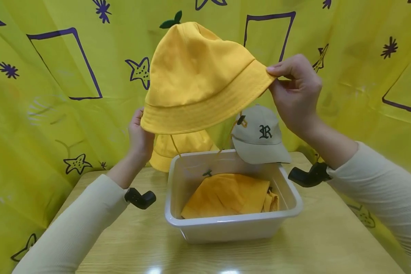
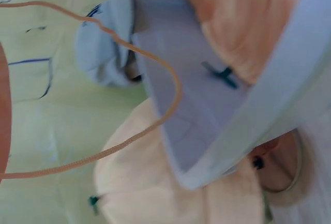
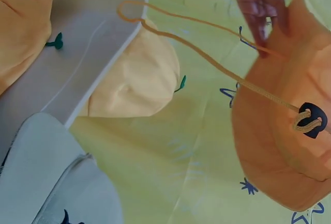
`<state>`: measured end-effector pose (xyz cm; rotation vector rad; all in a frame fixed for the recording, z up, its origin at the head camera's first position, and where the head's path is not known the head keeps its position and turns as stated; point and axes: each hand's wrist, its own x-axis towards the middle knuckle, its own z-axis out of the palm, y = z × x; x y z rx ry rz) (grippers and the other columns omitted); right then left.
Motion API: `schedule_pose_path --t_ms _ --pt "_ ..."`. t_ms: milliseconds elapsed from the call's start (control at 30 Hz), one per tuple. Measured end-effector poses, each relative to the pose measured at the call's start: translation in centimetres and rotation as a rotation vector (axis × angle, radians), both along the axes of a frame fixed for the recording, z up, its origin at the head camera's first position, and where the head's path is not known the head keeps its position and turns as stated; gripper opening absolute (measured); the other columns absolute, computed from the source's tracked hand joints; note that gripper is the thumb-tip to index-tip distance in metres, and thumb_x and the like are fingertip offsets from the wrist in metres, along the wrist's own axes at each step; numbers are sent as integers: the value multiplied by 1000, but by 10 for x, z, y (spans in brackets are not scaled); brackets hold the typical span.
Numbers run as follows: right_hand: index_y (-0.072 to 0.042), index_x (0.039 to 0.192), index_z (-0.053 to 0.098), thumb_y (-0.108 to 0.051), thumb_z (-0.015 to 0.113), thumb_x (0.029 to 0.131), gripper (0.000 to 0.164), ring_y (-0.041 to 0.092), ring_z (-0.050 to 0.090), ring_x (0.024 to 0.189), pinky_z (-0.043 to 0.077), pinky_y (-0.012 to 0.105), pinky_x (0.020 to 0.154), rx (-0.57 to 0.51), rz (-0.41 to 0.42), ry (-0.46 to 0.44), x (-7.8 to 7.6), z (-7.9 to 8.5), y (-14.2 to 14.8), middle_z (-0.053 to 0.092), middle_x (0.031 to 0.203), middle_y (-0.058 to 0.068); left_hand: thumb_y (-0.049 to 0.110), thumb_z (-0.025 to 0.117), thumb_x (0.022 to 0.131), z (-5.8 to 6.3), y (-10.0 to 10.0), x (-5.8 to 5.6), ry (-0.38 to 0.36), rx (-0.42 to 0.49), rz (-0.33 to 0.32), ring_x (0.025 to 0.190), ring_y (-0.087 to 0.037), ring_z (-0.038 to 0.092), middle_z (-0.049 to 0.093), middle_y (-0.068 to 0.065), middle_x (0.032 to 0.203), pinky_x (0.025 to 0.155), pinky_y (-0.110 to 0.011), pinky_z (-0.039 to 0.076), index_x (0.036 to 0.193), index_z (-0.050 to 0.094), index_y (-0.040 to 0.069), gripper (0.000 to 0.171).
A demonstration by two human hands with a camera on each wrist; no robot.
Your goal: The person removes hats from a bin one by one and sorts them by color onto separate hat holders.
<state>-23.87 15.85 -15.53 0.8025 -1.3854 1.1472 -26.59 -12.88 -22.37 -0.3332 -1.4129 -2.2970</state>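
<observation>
In the head view's upper centre, a yellow bucket hat [image 1: 198, 72] is held up, its brim [image 1: 191, 118] pinched by the fingers of the left hand [image 1: 141, 137] and right hand [image 1: 296, 93]. Light, soft cloth is suggested; the brim, probably firmer, is best gripped, clear of the dangling cord [image 2: 178, 87].

Yellow curtain [image 1: 113, 129] with dark starfish drawings [image 1: 77, 164], behind a pale wood-grained table [image 1: 133, 236].

Off-white sleeves [image 1: 78, 224], black wrist brackets [image 1: 140, 198]
</observation>
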Motion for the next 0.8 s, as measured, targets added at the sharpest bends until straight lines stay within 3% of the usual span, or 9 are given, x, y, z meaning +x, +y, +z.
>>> schedule_pose_path --t_ms 200,433,600,800 --pt "14 79 61 13 68 76 7 5 64 77 54 17 68 -5 -23 10 -7 6 -9 63 80 0 2 38 100 29 -13 1 109 87 43 59 -6 46 50 2 68 57 -15 42 76 59 11 33" --pt "13 83 63 7 72 78 11 7 67 79 55 19 68 33 -32 -10 -16 10 -26 66 83 16 4 43 99 52 -30 7 182 133 98 59 -9 44 47 -1 68 53 -16 40 76 58 7 27" --pt "12 87 63 4 69 81 11 11 66 80 55 21 71 92 -52 -38 -26 9 -41 64 86 18 2 48 97 65 -46 8 221 197 136 58 -11 44 48 -4 67 52 -17 39 73 58 3 26" --pt "14 88 60 8 63 84 8 29 66 81 55 23 74 220 -23 42 -49 0 -62 62 86 24 2 46 97 68 -69 7 198 225 209 52 -10 40 46 -4 63 47 -17 34 69 55 1 30"
